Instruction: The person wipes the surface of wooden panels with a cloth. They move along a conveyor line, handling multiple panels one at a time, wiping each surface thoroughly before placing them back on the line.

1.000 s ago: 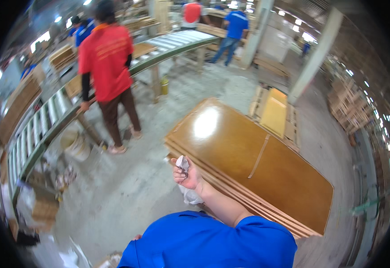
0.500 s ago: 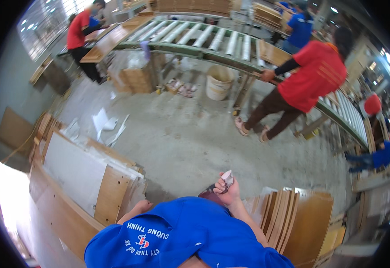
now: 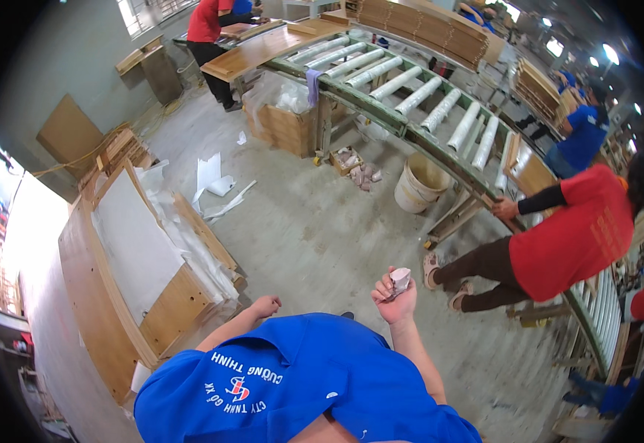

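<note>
My right hand point(image 3: 395, 298) is raised in front of my body, its fingers wrapped round a pale pink, crumpled wad point(image 3: 400, 279) with a dark edge. Whether it is cloth or paper I cannot make out. Low at my left side hangs my left hand point(image 3: 266, 306), its fingers loosely curled and nothing visible in them. Nearest to it is a stack of wooden panels point(image 3: 178, 314) interleaved with white sheets. Similar pale pink crumpled pieces point(image 3: 366, 176) lie on the floor ahead, beside a small box point(image 3: 345, 159) holding more of them.
A green-framed roller conveyor point(image 3: 403, 133) crosses ahead, with a white bucket point(image 3: 419, 184) below it. A person in red point(image 3: 573, 232) grips its edge at right. Another person in red point(image 3: 205, 26) stands far left by a wooden panel point(image 3: 277, 48). White scraps point(image 3: 215, 177) litter the floor.
My view has turned leftward and forward, so the conveyor and the person in red shift right. The panel stack at my right has left the view. My right hand still holds the wad.
</note>
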